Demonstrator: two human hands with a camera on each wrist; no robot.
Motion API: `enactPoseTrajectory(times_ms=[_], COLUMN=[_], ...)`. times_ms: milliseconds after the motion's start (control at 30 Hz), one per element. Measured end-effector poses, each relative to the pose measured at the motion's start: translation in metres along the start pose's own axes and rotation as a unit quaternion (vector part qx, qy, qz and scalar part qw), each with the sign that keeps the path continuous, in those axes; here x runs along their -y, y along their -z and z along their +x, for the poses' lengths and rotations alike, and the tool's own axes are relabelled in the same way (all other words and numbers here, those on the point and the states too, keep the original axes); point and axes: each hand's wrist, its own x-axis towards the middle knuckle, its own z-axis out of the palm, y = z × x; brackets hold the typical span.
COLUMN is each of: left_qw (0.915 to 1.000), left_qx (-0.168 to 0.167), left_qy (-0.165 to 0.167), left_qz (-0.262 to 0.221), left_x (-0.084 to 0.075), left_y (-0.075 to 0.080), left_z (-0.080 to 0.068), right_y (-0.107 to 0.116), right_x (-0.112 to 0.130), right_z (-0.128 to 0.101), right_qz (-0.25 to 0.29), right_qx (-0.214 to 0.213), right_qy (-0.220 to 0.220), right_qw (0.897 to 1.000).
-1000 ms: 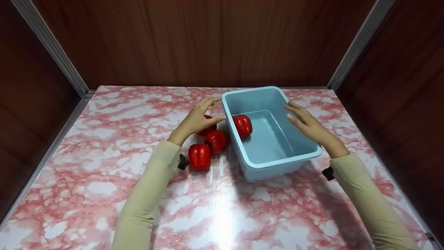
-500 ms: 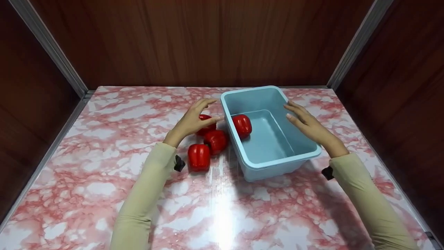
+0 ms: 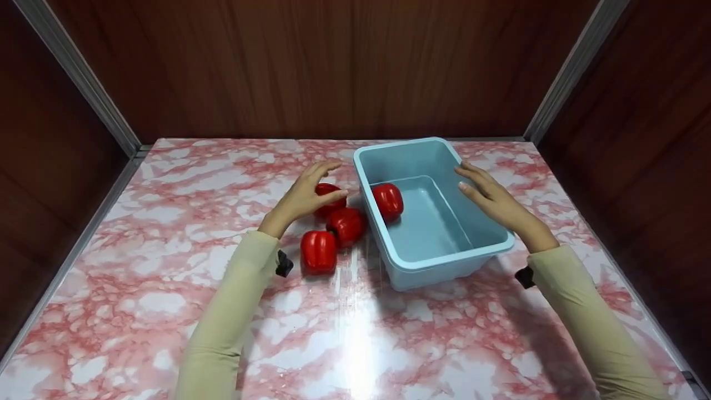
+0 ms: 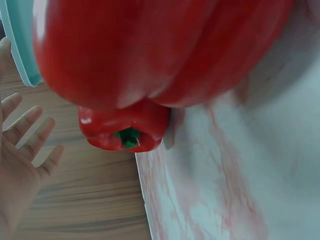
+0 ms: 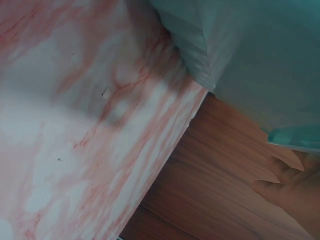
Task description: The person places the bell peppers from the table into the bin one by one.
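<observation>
My left hand (image 3: 301, 195), fingers spread and slightly bent, hovers beside the red bell peppers with nothing in its grasp. Partly behind it is the farthest pepper (image 3: 331, 206); a second pepper (image 3: 348, 226) and a third pepper (image 3: 319, 253) sit nearer on the table. The left wrist view shows a large close pepper (image 4: 150, 50) and one with a green stem (image 4: 122, 131) beyond. Inside the light blue bin (image 3: 444, 258), another pepper (image 3: 388, 201) lies against the left wall. At the bin's right rim is my right hand (image 3: 497, 205), fingers loosely extended; contact with the rim is unclear.
A pink-and-white marbled table (image 3: 161, 303) bears everything. Dark wood panels (image 3: 333, 66) with grey metal corner strips enclose it at the back and both sides. The bin stands towards the back right, angled slightly.
My left hand has drawn back leftward, away from the bin's left rim, towards the peppers. The bin has shifted very slightly left; my right hand has hardly moved.
</observation>
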Motion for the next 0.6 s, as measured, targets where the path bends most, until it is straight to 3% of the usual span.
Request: enactPoseTrajectory(times_ms=[167, 400, 600], left_qw=[0.9999, 0.9999, 0.9997], left_qx=[0.002, -0.003, 0.012], left_qy=[0.012, -0.006, 0.019], left_qz=[0.004, 0.015, 0.014], left_x=[0.0042, 0.0089, 0.0111], left_y=[-0.0004, -0.0023, -0.0033], left_z=[-0.0009, -0.0014, -0.0031], right_y=[-0.0005, -0.0003, -0.0006], right_x=[0.0002, -0.0005, -0.0008], right_z=[0.0002, -0.0005, -0.0003], right_qz=[0.003, 0.007, 0.004], right_qx=[0.000, 0.000, 0.000], right_qy=[0.000, -0.003, -0.005], right_qw=[1.000, 1.000, 1.000])
